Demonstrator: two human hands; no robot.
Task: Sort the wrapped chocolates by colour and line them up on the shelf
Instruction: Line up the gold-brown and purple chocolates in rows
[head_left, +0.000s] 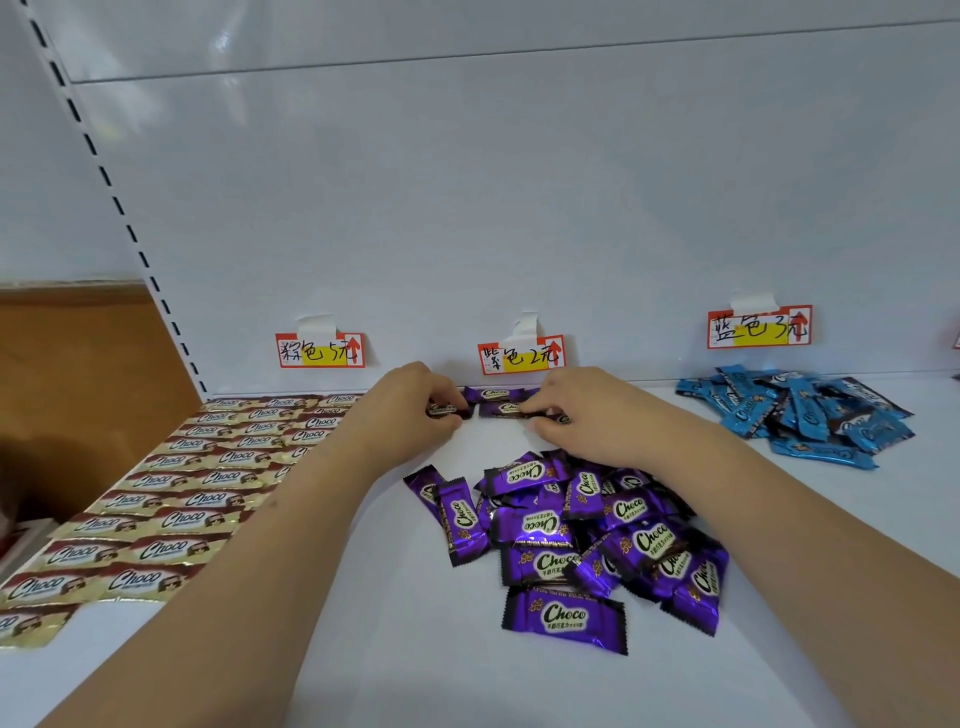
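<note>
A loose pile of purple wrapped chocolates (582, 525) lies mid-shelf in front of me. At the back wall, under the middle label, a few purple chocolates (500, 395) lie flat in a short row. My left hand (415, 400) pinches a purple chocolate (449, 410) at the left end of that row. My right hand (587, 410) pinches another purple chocolate (506, 409) beside it. Brown-and-gold chocolates (171, 499) are lined up in neat rows on the left. A heap of blue chocolates (800, 410) sits at the right.
Three handwritten price labels hang on the white back wall: left label (320, 349), middle label (521, 355), right label (759, 326). The white shelf (395, 623) has bare surface between the brown rows and the purple pile. A slotted upright (119, 208) borders the left.
</note>
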